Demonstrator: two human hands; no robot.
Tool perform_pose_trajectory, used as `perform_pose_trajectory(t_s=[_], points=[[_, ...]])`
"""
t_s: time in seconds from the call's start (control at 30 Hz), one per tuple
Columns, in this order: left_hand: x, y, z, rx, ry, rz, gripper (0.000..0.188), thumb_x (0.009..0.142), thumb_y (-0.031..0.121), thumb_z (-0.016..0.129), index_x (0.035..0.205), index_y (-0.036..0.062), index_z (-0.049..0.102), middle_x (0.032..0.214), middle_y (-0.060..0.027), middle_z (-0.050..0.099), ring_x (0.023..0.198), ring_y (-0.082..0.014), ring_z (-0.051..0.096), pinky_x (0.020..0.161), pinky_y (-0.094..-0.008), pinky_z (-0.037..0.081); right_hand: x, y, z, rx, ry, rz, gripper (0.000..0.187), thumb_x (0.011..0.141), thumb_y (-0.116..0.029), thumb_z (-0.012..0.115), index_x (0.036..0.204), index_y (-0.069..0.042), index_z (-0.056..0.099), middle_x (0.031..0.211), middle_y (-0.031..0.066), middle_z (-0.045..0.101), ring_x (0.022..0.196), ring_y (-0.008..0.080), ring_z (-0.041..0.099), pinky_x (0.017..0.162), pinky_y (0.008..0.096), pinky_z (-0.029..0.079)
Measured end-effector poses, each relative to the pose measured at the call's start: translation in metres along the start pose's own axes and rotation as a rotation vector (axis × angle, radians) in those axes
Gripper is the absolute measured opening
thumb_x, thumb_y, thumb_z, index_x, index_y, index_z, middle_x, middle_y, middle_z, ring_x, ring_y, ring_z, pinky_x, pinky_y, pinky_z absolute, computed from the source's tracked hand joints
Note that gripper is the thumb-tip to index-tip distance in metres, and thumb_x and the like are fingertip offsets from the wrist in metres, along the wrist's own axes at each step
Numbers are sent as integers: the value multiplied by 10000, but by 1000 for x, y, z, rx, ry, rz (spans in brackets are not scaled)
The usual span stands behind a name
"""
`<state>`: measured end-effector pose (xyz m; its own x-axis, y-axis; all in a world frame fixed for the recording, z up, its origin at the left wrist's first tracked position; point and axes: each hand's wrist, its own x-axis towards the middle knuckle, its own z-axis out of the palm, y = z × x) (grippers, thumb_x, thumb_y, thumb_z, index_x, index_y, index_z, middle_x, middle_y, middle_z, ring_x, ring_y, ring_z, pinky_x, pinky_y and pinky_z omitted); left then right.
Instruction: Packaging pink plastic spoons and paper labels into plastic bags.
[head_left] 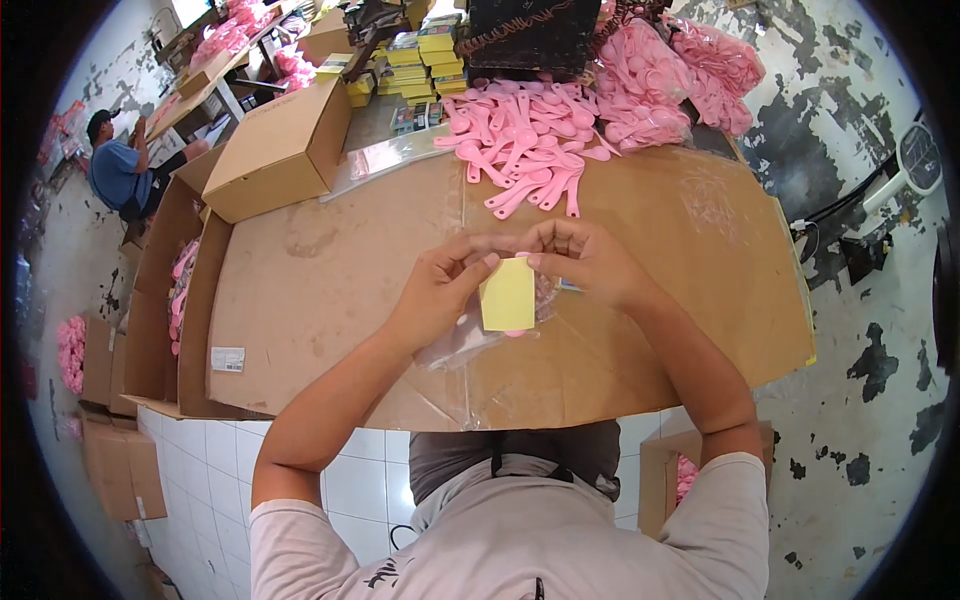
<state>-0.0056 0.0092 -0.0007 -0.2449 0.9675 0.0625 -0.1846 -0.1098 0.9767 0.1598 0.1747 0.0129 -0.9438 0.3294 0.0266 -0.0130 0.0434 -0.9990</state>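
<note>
Over the middle of the cardboard-covered table, a yellow card [509,297] is pinched by its top edge between my two hands. My left hand [447,275] has thumb and fingers closed at its upper left corner. At the upper right corner my right hand [580,258] grips the same card. Beneath and beside the card lies clear plastic film [455,343], perhaps bags. A bit of pink shows just under the card's lower edge; the rest of it is hidden. Beyond my hands spreads a pile of pink plastic spoons [520,140].
A closed cardboard box [280,150] stands at the far left, near stacks of yellow cards [420,65]. Bagged pink spoons [650,85] sit at the back right. An open carton [180,300] adjoins the table's left edge. A person [125,165] sits farther off, left.
</note>
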Motion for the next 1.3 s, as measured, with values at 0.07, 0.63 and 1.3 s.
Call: perform_pose_trajectory(t_s=[0.07,0.63,1.3], points=[[1,-1,-2,39,49,-34,268,1030,107,590,1270,7,654,1166,-76,702,1077,-129,648,949,-299,527,-1,5,-6,39,16,36,175,958,-55,691,1121,9,676,1019,31,709,887,70,645,799,240,523],[3,-9,-6,162,109,1,215,974,36,673,1177,-29,695,1078,-93,733,934,-101,671,766,-240,550,-9,30,-13,98,131,-10,138,978,-72,674,1093,0,697,960,24,722,817,65,648,741,237,539],[4,-10,-22,170,33,22,208,927,-11,684,1125,-31,744,1085,-105,740,934,-133,681,799,-273,562,-11,25,-20,-69,49,-117,139,955,-22,670,1058,2,761,939,49,671,886,110,663,797,274,541]])
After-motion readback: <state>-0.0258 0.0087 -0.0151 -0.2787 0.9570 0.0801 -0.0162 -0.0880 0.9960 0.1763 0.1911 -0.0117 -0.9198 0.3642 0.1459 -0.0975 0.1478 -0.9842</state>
